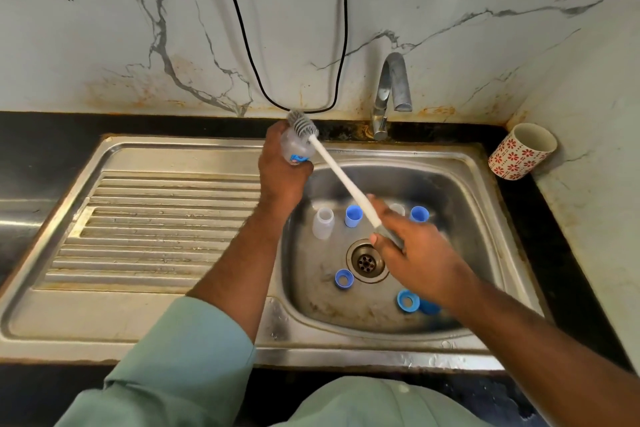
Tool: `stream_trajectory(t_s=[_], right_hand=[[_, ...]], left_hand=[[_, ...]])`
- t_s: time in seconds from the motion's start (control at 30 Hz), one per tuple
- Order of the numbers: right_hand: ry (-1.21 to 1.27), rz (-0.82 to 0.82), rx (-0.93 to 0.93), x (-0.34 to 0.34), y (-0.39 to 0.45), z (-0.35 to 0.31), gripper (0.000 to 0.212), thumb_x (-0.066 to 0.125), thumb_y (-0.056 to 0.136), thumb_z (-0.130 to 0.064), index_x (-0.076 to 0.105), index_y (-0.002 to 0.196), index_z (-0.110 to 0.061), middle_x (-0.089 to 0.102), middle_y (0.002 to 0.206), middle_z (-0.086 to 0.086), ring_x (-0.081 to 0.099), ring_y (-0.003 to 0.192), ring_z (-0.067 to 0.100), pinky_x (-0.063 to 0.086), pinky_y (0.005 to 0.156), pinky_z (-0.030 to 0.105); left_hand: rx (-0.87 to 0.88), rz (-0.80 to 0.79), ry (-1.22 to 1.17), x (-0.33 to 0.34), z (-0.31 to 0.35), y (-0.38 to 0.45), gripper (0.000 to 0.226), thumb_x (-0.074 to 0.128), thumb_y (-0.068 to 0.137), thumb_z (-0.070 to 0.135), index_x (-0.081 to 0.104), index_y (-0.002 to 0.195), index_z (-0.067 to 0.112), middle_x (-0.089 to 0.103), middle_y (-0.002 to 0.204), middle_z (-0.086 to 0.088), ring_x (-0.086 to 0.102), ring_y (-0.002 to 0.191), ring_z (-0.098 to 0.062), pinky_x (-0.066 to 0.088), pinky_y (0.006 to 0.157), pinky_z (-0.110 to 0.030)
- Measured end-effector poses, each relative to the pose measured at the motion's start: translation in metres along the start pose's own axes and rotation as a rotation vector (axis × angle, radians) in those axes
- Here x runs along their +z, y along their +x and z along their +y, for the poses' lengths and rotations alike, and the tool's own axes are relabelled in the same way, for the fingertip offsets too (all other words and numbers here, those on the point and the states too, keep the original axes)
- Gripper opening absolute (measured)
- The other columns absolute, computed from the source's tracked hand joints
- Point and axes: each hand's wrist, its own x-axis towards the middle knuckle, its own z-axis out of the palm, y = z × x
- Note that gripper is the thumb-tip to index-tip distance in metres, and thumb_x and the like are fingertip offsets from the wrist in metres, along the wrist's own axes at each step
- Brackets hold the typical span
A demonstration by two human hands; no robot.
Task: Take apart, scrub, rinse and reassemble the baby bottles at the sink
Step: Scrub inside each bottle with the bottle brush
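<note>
Hands: left point(280, 166) grips bottle point(294, 149), right point(412, 250) holds brush point(341, 177).

A white marble-patterned wall point(104, 28) with grey veins and rusty stains along its base rises behind a black counter point(45, 139). A black cable point(242, 31) loops down the wall.

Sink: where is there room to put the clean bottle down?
The ribbed draining board left of the basin is bare. So is the black counter behind it. The basin floor is crowded: blue rings and caps circle the drain, with a clear bottle standing left of them.
</note>
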Motion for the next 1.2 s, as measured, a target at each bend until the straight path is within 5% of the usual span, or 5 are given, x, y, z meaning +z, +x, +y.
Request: stream_trajectory(t_s=[0.4,0.87,1.0,1.1,1.2], right_hand=[[0.045,0.000,0.046,0.002,0.000,0.006,0.056,0.048,0.101,-0.028,0.025,0.150,-0.043,0.056,0.073,0.000,0.053,0.056,0.009,0.049,0.049,0.018],[0.184,0.056,0.041,0.004,-0.003,0.023,0.041,0.053,0.099,-0.022,0.048,0.134,-0.044,0.048,0.063,-0.006,0.047,0.049,0.000,0.041,0.048,0.013],[0.230,0.036,0.018,0.010,-0.012,0.027,0.052,0.054,0.099,-0.021,0.035,0.129,-0.059,0.044,0.062,-0.005,0.041,0.047,0.002,0.040,0.048,0.016],[0.211,0.058,0.054,0.009,0.000,0.029,0.043,0.052,0.099,-0.021,0.045,0.129,-0.051,0.049,0.066,-0.001,0.045,0.050,0.002,0.043,0.049,0.015],[0.189,0.013,0.033,0.012,-0.009,0.037,0.053,0.053,0.099,-0.023,0.033,0.121,-0.067,0.049,0.065,0.001,0.043,0.051,0.007,0.043,0.048,0.017]], left_hand=[[0.024,0.031,0.155,-0.006,-0.021,0.006,0.074,0.077,0.066,-0.003,0.055,0.134,0.020,0.059,0.128,-0.004,0.056,0.116,-0.026,0.050,0.098,-0.047],[0.131,-0.140,0.538,0.001,-0.009,-0.009,0.070,0.072,0.081,0.008,0.045,0.142,0.027,0.052,0.137,0.001,0.045,0.120,-0.026,0.032,0.086,-0.025],[0.092,-0.179,0.567,-0.002,-0.011,0.001,0.070,0.072,0.081,0.012,0.044,0.144,0.026,0.052,0.139,0.001,0.047,0.123,-0.025,0.025,0.088,-0.021],[0.063,-0.251,0.535,0.007,-0.011,-0.011,0.073,0.073,0.080,0.014,0.042,0.145,0.028,0.053,0.137,-0.001,0.048,0.120,-0.026,0.036,0.093,-0.025],[-0.048,-0.192,0.480,-0.001,-0.015,-0.010,0.076,0.076,0.077,0.017,0.043,0.144,0.030,0.056,0.130,-0.005,0.054,0.115,-0.029,0.049,0.096,-0.039]])
